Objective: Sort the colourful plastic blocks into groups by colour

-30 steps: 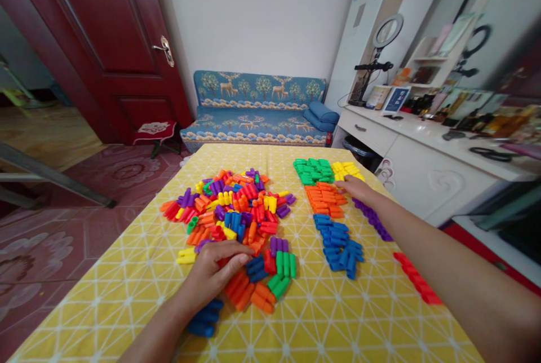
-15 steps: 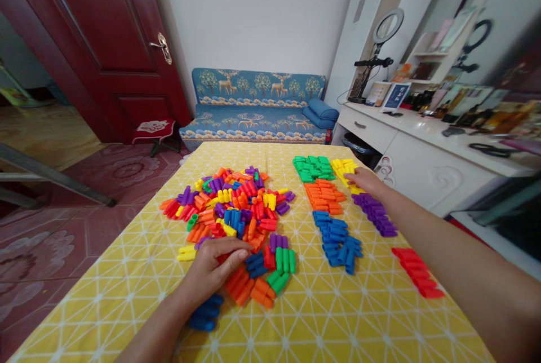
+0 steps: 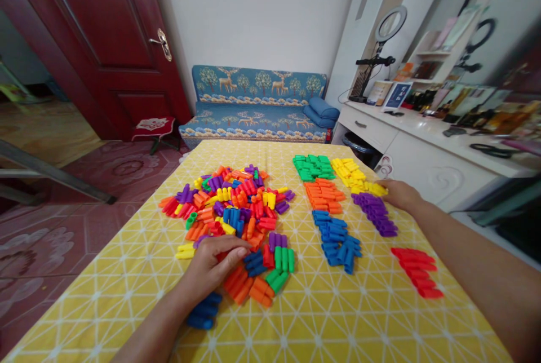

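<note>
Yellow pegs (image 3: 347, 171) lying flat at far right of table (image 3: 329, 323), long axes roughly sideways, tips too small to read. Right hand (image 3: 400, 194) at their near end, can't tell if pinching one. Left hand (image 3: 215, 264) loosely curled by mixed pile (image 3: 236, 199), grip hidden.

A yellow-clothed table (image 3: 338, 318) bears many coloured plastic pieces. Just beyond the fingers of the left hand (image 3: 213, 267) spreads a mixed pile (image 3: 236, 197), while blue pieces (image 3: 205, 311) lie nearer than those fingers. The yellow group (image 3: 355, 176) reaches the fingertips of the right hand (image 3: 401, 194). Left of these sit a green group (image 3: 313, 167) and an orange group (image 3: 324, 196); nearer than them, a purple group (image 3: 375, 215), a blue group (image 3: 337, 240) and a red group (image 3: 416, 273).
</note>
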The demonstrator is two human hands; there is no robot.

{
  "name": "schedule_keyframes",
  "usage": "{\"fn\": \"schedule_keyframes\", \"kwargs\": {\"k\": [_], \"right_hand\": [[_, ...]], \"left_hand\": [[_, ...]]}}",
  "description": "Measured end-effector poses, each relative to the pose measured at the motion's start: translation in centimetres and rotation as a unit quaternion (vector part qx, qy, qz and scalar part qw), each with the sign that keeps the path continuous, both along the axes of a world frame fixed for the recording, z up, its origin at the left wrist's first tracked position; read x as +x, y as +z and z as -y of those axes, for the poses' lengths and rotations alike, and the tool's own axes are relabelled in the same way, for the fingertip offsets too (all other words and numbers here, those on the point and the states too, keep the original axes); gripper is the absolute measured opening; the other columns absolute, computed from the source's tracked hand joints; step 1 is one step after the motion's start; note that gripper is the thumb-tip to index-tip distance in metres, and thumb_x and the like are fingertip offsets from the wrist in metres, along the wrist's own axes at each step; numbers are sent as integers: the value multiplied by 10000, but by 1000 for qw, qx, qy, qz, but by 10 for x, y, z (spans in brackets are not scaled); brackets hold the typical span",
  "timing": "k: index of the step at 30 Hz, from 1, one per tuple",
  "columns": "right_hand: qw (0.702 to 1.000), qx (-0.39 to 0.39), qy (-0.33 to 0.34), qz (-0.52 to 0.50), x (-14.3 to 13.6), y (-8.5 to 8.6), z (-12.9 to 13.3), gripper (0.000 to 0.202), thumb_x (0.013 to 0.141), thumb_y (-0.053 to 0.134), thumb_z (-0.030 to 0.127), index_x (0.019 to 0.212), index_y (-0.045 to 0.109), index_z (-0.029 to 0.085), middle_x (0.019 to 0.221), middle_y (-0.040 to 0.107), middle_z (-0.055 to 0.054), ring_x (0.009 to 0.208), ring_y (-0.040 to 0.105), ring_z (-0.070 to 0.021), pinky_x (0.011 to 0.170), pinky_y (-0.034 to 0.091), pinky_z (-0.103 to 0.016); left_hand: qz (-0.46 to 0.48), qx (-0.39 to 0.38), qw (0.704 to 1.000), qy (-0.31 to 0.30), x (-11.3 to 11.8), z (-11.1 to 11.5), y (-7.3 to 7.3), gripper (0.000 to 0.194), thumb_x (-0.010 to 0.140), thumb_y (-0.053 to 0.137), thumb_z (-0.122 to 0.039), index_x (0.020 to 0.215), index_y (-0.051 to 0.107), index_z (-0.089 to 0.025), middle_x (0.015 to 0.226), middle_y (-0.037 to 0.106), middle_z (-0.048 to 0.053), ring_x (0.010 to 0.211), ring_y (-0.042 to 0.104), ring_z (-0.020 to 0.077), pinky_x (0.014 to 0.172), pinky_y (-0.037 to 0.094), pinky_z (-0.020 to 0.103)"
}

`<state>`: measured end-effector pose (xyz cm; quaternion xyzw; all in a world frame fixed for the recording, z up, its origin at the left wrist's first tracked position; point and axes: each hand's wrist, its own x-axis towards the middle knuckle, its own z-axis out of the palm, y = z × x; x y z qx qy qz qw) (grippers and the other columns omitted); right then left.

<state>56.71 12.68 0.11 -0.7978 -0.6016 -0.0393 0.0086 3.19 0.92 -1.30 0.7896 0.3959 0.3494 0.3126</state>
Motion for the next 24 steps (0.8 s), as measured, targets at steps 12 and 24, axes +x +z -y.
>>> {"fn": "schedule_keyframes", "kwargs": {"k": [12, 24], "right_hand": [[994, 43, -43, -90, -12, -2, -2, 410, 745, 532, 0, 1123, 671, 76, 1108, 679, -205, 968, 627, -237, 792, 412, -291], [955, 212, 67, -194, -132, 8, 34, 371, 871, 479, 176, 1227, 584, 161, 1261, 600, -125, 1057, 609, -193, 893, 458, -283]], "left_hand": [[2, 1, 1000, -2, -1, -1, -3, 291, 921, 530, -345, 923, 765, -175, 860, 762, 81, 757, 700, 176, 689, 534, 238], [84, 37, 991, 97, -3, 9, 7, 304, 923, 529, -355, 856, 749, -156, 770, 756, 56, 718, 700, 174, 694, 542, 260]]}}
